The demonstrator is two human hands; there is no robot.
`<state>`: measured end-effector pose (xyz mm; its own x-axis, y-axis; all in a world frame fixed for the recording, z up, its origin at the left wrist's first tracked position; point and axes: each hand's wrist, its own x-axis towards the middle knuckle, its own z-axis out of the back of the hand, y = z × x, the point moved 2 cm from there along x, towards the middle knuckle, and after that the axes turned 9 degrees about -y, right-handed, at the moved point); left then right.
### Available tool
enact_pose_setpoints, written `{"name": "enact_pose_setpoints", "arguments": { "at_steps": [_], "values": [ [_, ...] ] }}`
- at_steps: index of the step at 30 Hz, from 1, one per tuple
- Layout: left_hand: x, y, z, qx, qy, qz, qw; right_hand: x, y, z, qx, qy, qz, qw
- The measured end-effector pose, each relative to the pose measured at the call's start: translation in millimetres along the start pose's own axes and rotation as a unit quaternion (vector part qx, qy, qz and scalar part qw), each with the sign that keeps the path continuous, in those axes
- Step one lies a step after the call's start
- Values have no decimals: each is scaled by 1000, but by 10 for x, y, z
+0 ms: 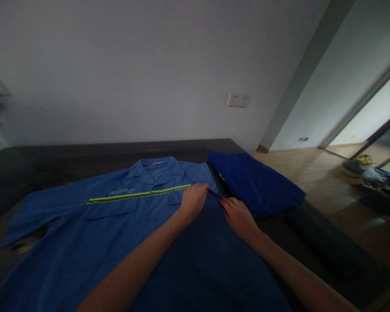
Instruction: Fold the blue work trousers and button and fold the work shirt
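A blue work shirt with a collar, chest pockets and yellow-green stripes lies front up on a dark surface. Its sleeve on the left is spread out. My left hand is closed on the shirt's fabric near the end of the chest stripe, on the right half. Just to its right, my right hand pinches the edge of the same shirt by the sleeve on that side. Both sets of fingertips are partly hidden by the cloth.
A darker blue folded garment lies right of the shirt. The dark padded surface runs along a white wall with a socket. At far right, a pile of items rests on the wooden floor.
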<state>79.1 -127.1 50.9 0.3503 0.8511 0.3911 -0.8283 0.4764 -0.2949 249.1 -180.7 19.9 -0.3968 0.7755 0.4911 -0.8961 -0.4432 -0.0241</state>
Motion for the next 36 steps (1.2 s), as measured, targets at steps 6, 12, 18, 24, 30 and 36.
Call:
{"name": "enact_pose_setpoints", "arguments": {
  "at_steps": [6,12,18,24,30,36],
  "values": [
    [10,-4,32,5,-7,-12,1000,21,79,53,-14,-14,-8,1000],
    [22,-19,22,26,-1,-44,999,93,103,-42,58,3,11,998],
    [-2,25,-39,85,42,-52,994,41,-24,-45,101,-9,-63,993],
    [-48,-62,-43,100,62,-67,991,27,-63,-20,82,6,-86,993],
    [-45,-113,-31,81,23,-81,993,217,-127,141,102,-19,-97,990],
    [-101,-7,-309,9,-14,-126,992,1245,-374,-57,151,4,-97,984]
  ]
}}
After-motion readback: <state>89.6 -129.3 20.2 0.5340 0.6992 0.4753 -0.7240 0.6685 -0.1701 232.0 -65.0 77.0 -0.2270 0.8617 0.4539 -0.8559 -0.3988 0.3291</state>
